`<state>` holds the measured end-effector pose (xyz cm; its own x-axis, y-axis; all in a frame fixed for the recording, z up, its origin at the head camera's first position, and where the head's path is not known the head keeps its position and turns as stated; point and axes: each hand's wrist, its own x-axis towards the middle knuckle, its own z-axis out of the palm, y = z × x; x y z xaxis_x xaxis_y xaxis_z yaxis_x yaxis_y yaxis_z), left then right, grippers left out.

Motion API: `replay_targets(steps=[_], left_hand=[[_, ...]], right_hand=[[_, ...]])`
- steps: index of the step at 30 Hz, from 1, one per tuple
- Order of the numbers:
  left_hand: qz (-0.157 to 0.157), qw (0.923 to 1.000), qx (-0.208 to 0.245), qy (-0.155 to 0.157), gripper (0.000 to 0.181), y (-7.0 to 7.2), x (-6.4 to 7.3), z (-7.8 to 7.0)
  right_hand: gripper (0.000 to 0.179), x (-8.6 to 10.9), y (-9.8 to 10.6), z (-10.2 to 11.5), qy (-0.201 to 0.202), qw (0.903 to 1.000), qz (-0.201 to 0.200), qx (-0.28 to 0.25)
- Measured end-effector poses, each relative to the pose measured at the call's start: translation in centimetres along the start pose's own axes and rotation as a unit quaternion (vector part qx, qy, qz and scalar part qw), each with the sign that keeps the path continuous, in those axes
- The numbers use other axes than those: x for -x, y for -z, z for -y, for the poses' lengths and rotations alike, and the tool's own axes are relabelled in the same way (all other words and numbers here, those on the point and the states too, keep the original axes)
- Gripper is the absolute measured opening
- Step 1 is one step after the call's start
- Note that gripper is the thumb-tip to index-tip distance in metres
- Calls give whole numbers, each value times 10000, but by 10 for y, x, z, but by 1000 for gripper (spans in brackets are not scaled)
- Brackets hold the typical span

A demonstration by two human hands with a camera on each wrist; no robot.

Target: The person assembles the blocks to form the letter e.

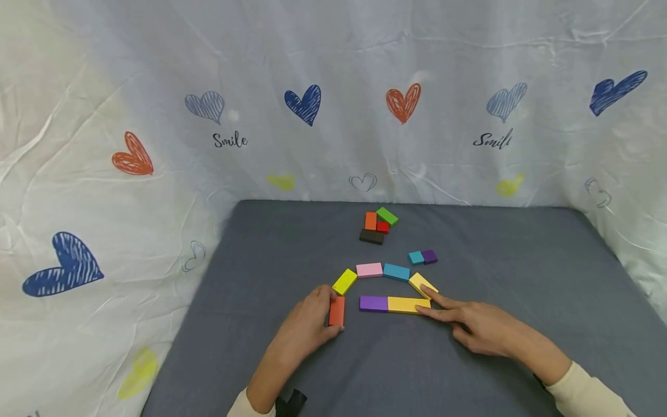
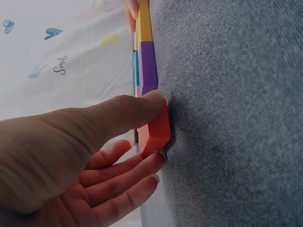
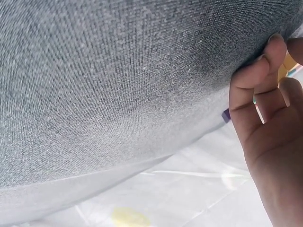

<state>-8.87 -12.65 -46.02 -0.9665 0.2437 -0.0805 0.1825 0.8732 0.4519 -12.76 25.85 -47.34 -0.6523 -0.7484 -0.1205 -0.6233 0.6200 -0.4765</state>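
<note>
My left hand (image 1: 308,325) pinches an orange-red block (image 1: 337,311) between thumb and fingers, low on the cloth. The left wrist view shows the thumb across one end of that block (image 2: 158,127). Just above it lies a bright yellow block (image 1: 345,282), then a pink block (image 1: 369,270), a blue block (image 1: 396,272) and a pale yellow block (image 1: 421,282), set in an arc. Under the arc, a purple block (image 1: 373,303) and a yellow block (image 1: 405,304) lie end to end. With two outstretched fingers, my right hand (image 1: 482,325) touches the pale yellow and yellow blocks.
Beyond the arc, a teal block (image 1: 416,258) and a dark purple block (image 1: 429,256) lie side by side. Farther back are orange (image 1: 370,220), green (image 1: 387,216), red (image 1: 383,227) and black (image 1: 372,237) blocks in a cluster. A white curtain (image 1: 333,156) borders the grey cloth (image 1: 260,260).
</note>
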Motion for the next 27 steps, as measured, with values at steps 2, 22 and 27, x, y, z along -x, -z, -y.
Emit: replay_targets(steps=[2,22,27], left_hand=[[-19,10000,-78,40,63,-1,-1,-1],[-260,9991,-323,15,59,-4,-3,-5],[-282,9990,-357,-15,59,-5,-2,-4]], right_hand=[[77,0,0,1,20,10000,-5,-22],[80,1,-1,0,209,9997,-161,-6],[79,1,0,2,159,9998,-87,-59]])
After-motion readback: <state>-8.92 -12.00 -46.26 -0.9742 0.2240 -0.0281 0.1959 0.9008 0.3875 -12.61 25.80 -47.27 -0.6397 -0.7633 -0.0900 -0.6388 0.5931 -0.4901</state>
